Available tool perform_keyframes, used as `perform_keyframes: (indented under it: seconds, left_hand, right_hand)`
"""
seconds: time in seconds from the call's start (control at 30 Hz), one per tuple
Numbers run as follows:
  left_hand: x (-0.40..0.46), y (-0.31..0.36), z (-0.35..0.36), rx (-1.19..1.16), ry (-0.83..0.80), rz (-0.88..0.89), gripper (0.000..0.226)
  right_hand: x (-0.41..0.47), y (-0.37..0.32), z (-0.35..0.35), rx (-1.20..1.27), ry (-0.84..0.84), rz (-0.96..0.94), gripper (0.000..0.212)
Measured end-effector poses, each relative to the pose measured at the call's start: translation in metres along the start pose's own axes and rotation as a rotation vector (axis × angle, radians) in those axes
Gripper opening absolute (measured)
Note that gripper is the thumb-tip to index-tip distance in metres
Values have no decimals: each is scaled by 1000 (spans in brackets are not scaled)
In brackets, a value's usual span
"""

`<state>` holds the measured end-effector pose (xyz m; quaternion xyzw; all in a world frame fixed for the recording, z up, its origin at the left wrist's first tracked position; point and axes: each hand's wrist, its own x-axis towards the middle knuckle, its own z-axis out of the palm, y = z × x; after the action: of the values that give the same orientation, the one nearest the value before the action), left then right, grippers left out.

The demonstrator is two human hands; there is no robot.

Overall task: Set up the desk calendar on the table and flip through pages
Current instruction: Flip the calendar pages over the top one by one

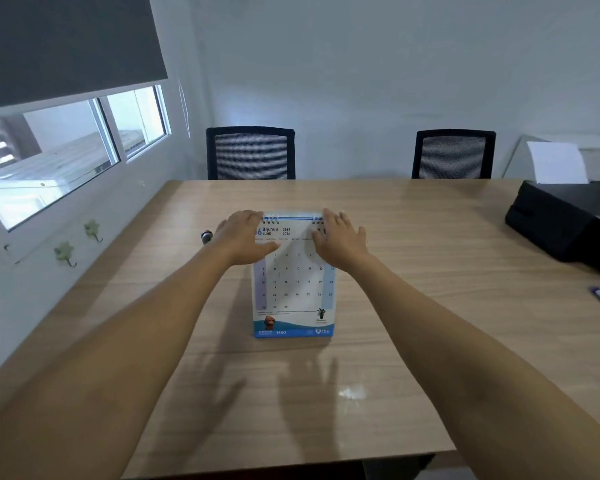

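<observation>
White calendar (293,282) stands on the table (430,271); we rest left hand (241,235) and right hand (340,237), both spread flat and gripping nothing, at its spiral, lifting one page only.

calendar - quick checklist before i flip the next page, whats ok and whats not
1. Desk calendar standing on the table with its base down: ok.
2. Page facing the person readable: ok, it shows June 2026.
3. Left hand at the top left corner by the spiral binding: ok.
4. Right hand at the top right corner: ok, though whether either hand has pinched a single page: cannot tell.
5. Space behind the calendar for a page to swing over: ok, the tabletop there is bare up to the chairs.
6. Small dark object beside the left hand out of the way: ok, it lies to the side.
</observation>
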<state>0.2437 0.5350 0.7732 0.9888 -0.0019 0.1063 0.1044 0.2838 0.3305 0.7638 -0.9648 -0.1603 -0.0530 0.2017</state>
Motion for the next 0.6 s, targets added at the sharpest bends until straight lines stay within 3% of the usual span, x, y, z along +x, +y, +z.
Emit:
perform_keyframes:
  seconds: [0.37, 0.5, 0.6]
  left_hand:
    - [-2, 7, 16, 33, 91, -22, 81]
    - [-24, 2, 42, 33, 126, -59, 83]
    - [-51, -3, 77, 27, 124, -95, 85]
  right_hand:
    - [-6, 15, 18, -95, 71, -81, 61]
    - [-25, 24, 41, -102, 159, -79, 65]
    - [-53, 38, 73, -99, 133, -57, 64]
